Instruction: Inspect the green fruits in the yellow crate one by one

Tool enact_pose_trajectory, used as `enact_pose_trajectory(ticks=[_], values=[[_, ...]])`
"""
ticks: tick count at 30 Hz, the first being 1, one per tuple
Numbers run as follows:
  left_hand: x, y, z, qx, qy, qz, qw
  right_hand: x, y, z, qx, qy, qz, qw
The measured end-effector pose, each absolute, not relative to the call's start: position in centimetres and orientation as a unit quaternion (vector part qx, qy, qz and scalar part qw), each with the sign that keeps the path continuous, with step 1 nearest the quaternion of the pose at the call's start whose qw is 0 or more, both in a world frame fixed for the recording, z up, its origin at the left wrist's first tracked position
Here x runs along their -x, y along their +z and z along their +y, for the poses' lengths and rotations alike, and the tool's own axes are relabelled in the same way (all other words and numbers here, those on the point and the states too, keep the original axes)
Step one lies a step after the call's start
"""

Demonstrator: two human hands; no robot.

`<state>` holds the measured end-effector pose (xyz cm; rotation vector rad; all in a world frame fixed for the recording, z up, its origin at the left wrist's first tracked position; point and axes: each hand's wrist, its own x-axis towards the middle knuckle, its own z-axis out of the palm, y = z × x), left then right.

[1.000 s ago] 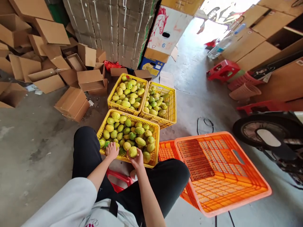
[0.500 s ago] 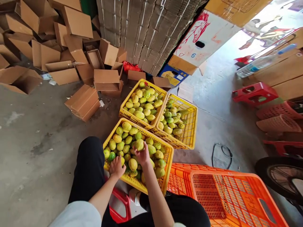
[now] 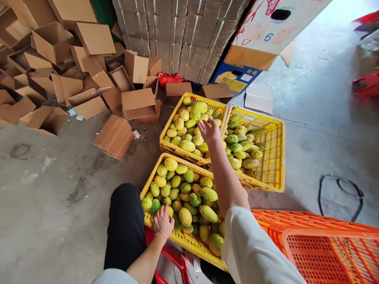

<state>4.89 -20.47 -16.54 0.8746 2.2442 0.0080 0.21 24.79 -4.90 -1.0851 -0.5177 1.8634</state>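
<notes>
Three yellow crates of green-yellow fruit stand on the floor before me. My right hand (image 3: 209,130) is stretched out over the far left crate (image 3: 162,144), fingers spread and holding nothing. A large yellow fruit (image 3: 199,107) lies just beyond its fingertips on that crate's pile. My left hand (image 3: 162,223) sits at the near left corner of the closest crate (image 3: 154,173), fingers curled over a fruit there. The far right crate (image 3: 275,157) is only partly filled.
An orange crate (image 3: 325,244) lies at the lower right. Loose cardboard boxes (image 3: 115,136) litter the floor on the left, and a tall stack of flat cardboard (image 3: 183,35) rises behind the crates. A black cable (image 3: 340,189) lies on the concrete. A red stool (image 3: 171,260) is under me.
My right hand lifted a fruit from the nearest crate, carried it forward to the far left crate and now is open. The left hand stayed put. The view shifted forward.
</notes>
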Motion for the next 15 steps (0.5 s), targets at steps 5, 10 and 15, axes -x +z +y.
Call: enact_pose_trajectory(ticks=[5, 10, 15], values=[[-4.6, -16.1, -20.4, -0.35, 0.0, 0.872, 0.343, -6.5, -8.9, 15.7, 0.48, 0.748, -0.17, 0.427], [-4.1, -16.0, -20.3, -0.364, 0.004, 0.869, 0.335, -15.1, -11.5, 7.9, 0.556, 0.711, -0.126, 0.412], [-3.7, -16.5, -20.2, -0.378, 0.002, 0.869, 0.318, -22.4, -11.3, 1.9, 0.598, 0.67, -0.148, 0.413]])
